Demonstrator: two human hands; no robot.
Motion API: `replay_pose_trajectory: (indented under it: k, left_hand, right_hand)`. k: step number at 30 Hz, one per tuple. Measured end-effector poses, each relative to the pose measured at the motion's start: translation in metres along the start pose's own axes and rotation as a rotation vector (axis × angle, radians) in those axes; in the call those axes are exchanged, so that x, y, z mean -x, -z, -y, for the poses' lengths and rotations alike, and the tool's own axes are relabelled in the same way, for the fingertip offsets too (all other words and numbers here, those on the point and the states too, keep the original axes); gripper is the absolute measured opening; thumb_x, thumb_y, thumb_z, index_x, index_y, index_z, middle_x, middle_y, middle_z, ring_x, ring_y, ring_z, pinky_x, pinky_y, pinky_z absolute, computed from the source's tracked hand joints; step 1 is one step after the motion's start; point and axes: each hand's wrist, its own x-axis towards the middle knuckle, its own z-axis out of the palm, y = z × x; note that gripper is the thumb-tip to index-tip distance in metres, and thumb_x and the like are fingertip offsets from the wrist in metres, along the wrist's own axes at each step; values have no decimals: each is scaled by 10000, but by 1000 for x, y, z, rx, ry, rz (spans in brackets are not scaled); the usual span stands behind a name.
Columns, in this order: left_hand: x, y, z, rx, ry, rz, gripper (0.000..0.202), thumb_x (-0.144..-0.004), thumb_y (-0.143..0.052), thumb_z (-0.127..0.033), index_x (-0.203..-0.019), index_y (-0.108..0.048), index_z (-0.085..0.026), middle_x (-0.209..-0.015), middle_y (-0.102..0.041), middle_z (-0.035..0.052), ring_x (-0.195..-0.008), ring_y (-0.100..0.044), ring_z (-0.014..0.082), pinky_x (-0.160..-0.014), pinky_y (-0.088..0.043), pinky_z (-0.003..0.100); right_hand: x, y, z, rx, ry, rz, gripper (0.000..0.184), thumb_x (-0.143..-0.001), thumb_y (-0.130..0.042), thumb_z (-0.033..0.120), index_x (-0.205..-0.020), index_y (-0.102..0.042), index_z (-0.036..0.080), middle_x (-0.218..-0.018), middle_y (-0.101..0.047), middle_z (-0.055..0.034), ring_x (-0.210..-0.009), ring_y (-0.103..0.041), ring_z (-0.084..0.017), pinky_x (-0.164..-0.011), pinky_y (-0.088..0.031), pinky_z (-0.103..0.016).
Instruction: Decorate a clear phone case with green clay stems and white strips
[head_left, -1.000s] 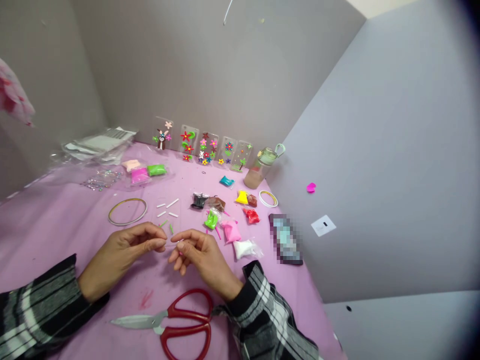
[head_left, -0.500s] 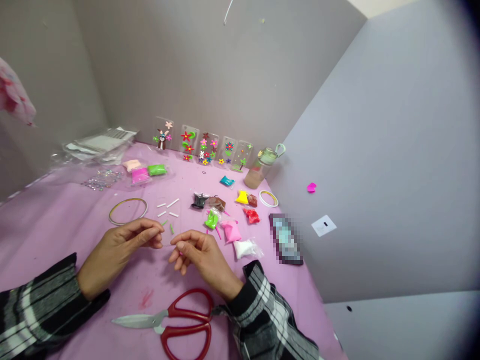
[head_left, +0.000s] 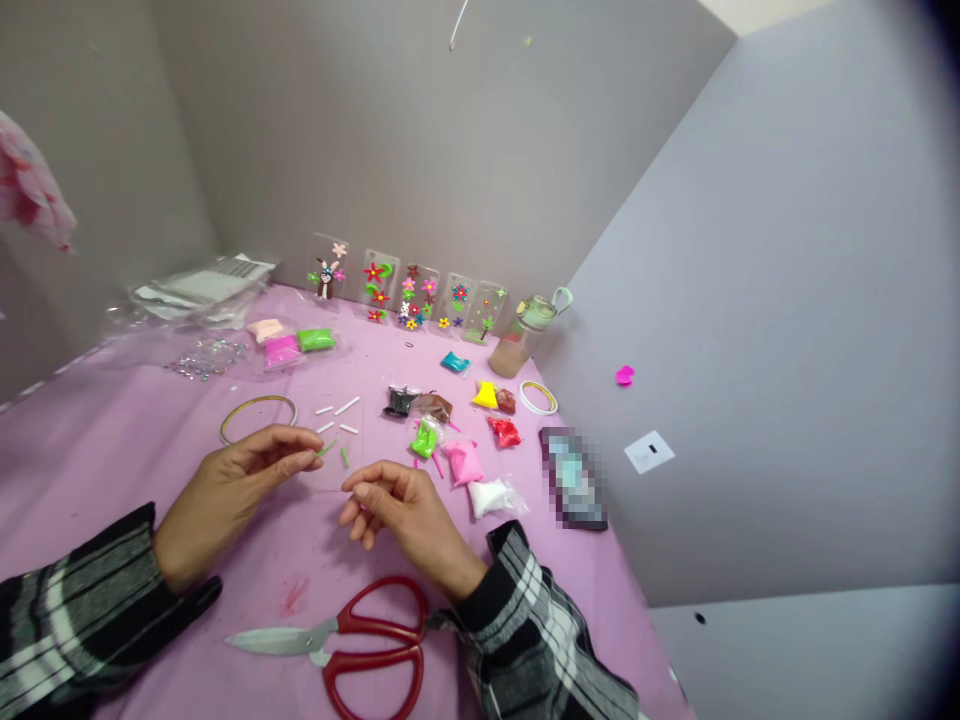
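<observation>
In front of me a clear, flat case [head_left: 334, 478] lies on the pink cloth. On it are several white strips [head_left: 347, 406] and two thin green strips [head_left: 345, 457]. My left hand [head_left: 251, 480] is over its left side, fingers stretched and thumb a little apart, tips beside the upper green strip [head_left: 328, 448]. At the near right corner, my right hand [head_left: 397, 510] has thumb and index finger closed on the case's edge, its other fingers curled below. Red-handled scissors [head_left: 360, 640] lie partly open nearer to me.
Packets of coloured clay [head_left: 463, 462] lie to the right, near a phone [head_left: 571, 478]. Tape rings [head_left: 538, 398] lie on both sides. Decorated clear cases [head_left: 416, 297] and a bottle [head_left: 517, 340] stand along the wall. Plastic bags [head_left: 202, 290] lie back left.
My left hand has drawn back slightly up and left, off the near edge of the clear case, which now shows more. My right hand has stayed in place.
</observation>
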Motion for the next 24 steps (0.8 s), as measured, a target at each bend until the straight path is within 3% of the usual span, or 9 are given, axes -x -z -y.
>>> replay_pose_trajectory:
  k: [4, 11, 17, 24]
  left_hand:
    - [-1, 1, 0, 58, 0, 7, 375, -681, -856, -595, -846, -751, -276, -850, -736, -18, -824, -697, 211, -752, -563, 239]
    - [0, 3, -2, 48, 9, 33, 454, -790, -737, -688, -684, -654, -254, -657, -634, -37, -669, -610, 169, -662, -502, 232]
    - [-2, 2, -1, 66, 42, 12, 411, -694, -830, -636, -820, -719, -261, -799, -697, -24, -787, -681, 195, -744, -551, 244]
    - [-1, 1, 1, 78, 38, 1, 401, -679, -855, -588, -904, -741, -275, -901, -742, -12, -885, -704, 212, -803, -562, 238]
  right_hand:
    - [0, 0, 0, 15, 0, 3, 464, -794, -797, 590, -961, -679, 173, -756, -718, 0, -580, -624, -102, -542, -479, -227]
    - [0, 1, -2, 9, 12, 9, 451, -810, -785, 573, -965, -680, 163, -766, -712, -7, -583, -619, -102, -543, -479, -226]
    - [0, 1, -2, 20, 4, 10, 443, -815, -781, 569, -964, -683, 164, -773, -716, -12, -592, -623, -107, -559, -486, -233]
    - [0, 0, -1, 5, 0, 6, 460, -786, -802, 589, -945, -690, 172, -755, -720, -1, -577, -623, -100, -541, -476, -224]
